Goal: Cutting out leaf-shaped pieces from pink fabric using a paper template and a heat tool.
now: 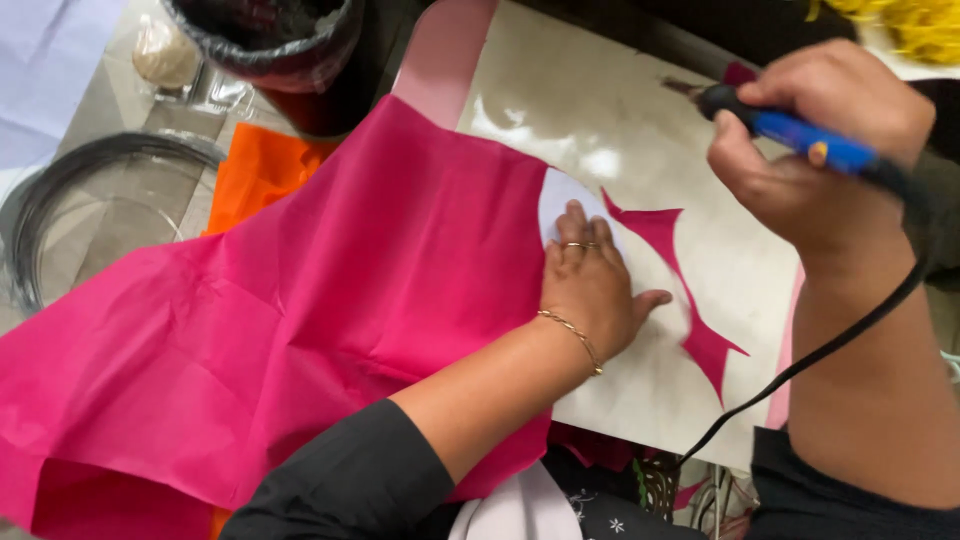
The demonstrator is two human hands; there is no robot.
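My left hand lies flat, fingers together, pressing a white paper shape at the edge of a large pink fabric sheet. The hand wears rings and a thin gold bracelet. My right hand is raised at the upper right, closed around a blue-handled corded tool with a black tip end; its black cable runs down past my forearm. A thin curved pink offcut lies on the pale board between the two hands.
An orange sheet sticks out under the pink fabric. A dark bin with a black liner stands at the top left. Coiled wire lies at the far left. Yellow material sits at the top right corner.
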